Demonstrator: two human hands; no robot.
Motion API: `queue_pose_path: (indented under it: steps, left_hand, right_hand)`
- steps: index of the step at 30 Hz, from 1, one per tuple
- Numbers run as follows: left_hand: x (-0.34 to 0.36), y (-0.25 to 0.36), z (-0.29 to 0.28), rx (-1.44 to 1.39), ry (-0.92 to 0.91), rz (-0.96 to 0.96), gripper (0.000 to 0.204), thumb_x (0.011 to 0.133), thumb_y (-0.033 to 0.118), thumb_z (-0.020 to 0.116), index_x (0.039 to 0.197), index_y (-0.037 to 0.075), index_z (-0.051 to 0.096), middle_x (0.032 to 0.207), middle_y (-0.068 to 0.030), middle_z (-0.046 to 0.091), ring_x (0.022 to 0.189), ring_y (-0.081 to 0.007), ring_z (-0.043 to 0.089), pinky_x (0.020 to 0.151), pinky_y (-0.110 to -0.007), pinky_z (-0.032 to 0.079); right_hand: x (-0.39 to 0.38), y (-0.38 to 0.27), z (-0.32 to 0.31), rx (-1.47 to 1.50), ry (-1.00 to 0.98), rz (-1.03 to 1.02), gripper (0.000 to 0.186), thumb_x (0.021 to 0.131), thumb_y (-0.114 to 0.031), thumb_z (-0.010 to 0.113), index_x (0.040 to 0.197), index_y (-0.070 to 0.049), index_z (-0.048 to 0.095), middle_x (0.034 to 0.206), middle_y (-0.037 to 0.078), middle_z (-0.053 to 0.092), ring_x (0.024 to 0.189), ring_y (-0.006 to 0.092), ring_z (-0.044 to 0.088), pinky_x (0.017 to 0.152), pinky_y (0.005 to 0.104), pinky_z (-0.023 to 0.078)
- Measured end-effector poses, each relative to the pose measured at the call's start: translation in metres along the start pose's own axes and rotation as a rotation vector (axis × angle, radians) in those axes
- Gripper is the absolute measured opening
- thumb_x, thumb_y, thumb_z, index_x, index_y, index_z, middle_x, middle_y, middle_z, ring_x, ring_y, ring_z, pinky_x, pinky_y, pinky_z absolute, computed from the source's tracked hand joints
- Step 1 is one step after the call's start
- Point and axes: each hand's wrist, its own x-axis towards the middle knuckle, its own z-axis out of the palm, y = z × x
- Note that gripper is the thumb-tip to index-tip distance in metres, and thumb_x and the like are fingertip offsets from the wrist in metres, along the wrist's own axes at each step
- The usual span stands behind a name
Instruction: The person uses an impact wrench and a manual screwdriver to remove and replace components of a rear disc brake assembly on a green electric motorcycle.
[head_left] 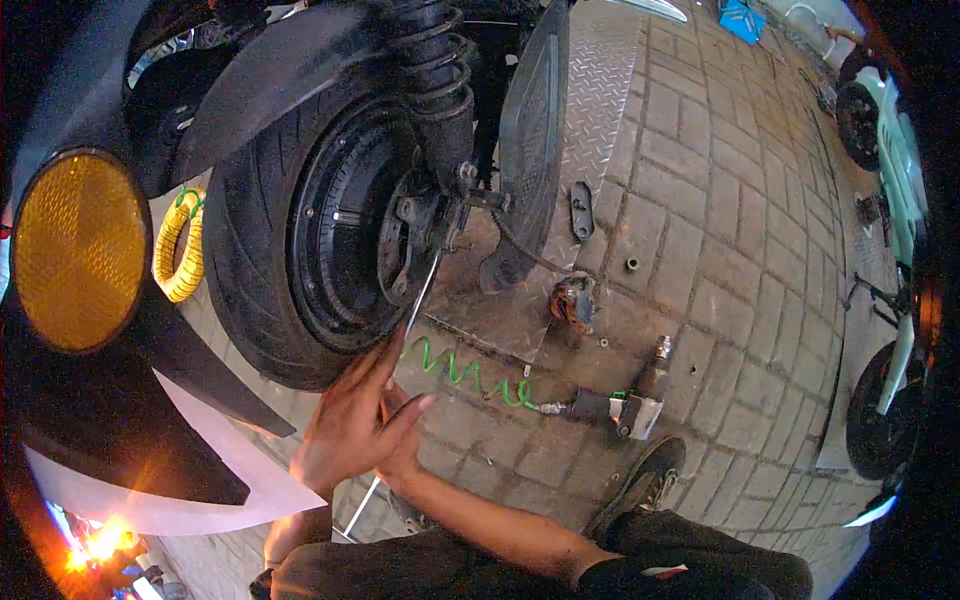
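2 grips [345, 428] [400, 455] at 1 rod [427, 285], nr whl [345, 230]

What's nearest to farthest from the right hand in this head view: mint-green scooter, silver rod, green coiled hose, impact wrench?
1. Silver rod, passing close by the right hand.
2. Green coiled hose, ahead and slightly right.
3. Impact wrench, farther right on the paving.
4. Mint-green scooter, at the far right.
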Motion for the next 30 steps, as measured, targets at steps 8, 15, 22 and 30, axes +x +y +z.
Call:
queue_pose_path:
  steps: [8, 15, 22, 30]
  left_hand:
    - [-0.050, -0.013, -0.027, -0.168, -0.070, 0.075, 0.059, 0.088, 0.027, 0.079, 0.140, 0.004, 0.061, 0.135, -0.0199, 0.065, 0.125, -0.0380, 0.063, 0.107, -0.045, 0.048]
    - [-0.049, -0.013, -0.021, -0.234, -0.023, -0.120, 0.048, 0.089, 0.022, 0.078, 0.133, 0.006, 0.066, 0.128, -0.0136, 0.071, 0.120, -0.0336, 0.067, 0.104, -0.044, 0.050]
    - [-0.062, -0.026, -0.023, -0.243, 0.025, -0.124, 0.046, 0.090, 0.015, 0.077, 0.133, 0.004, 0.066, 0.121, -0.0149, 0.073, 0.116, -0.0293, 0.069, 0.103, -0.041, 0.051]
    - [-0.058, -0.038, -0.016, -0.299, -0.015, -0.099, 0.048, 0.090, 0.014, 0.077, 0.135, 0.005, 0.064, 0.118, -0.0148, 0.074, 0.113, -0.0286, 0.071, 0.101, -0.041, 0.052]
  right_hand:
    - [-0.006, -0.071, -0.002, 0.231, -0.050, 0.313, 0.052, 0.104, -0.059, 0.049, 0.101, -0.008, 0.061, 0.079, 0.005, 0.058, 0.066, 0.0186, 0.059, 0.058, 0.0339, 0.049]
    - [0.006, -0.098, -0.014, 0.032, 0.051, 0.362, 0.056, 0.106, -0.060, 0.042, 0.084, -0.010, 0.054, 0.058, 0.004, 0.050, 0.041, 0.0164, 0.045, 0.039, 0.0330, 0.037]
    - [0.013, -0.101, -0.050, 0.704, -0.550, 0.563, 0.057, 0.110, -0.058, 0.031, 0.083, -0.011, 0.049, 0.053, 0.002, 0.038, 0.036, 0.0171, 0.036, 0.035, 0.0341, 0.033]
    - [0.016, -0.103, -0.069, 0.876, -0.640, 0.660, 0.060, 0.108, -0.062, 0.032, 0.079, -0.012, 0.046, 0.051, 0.003, 0.041, 0.034, 0.0166, 0.038, 0.034, 0.0340, 0.038]
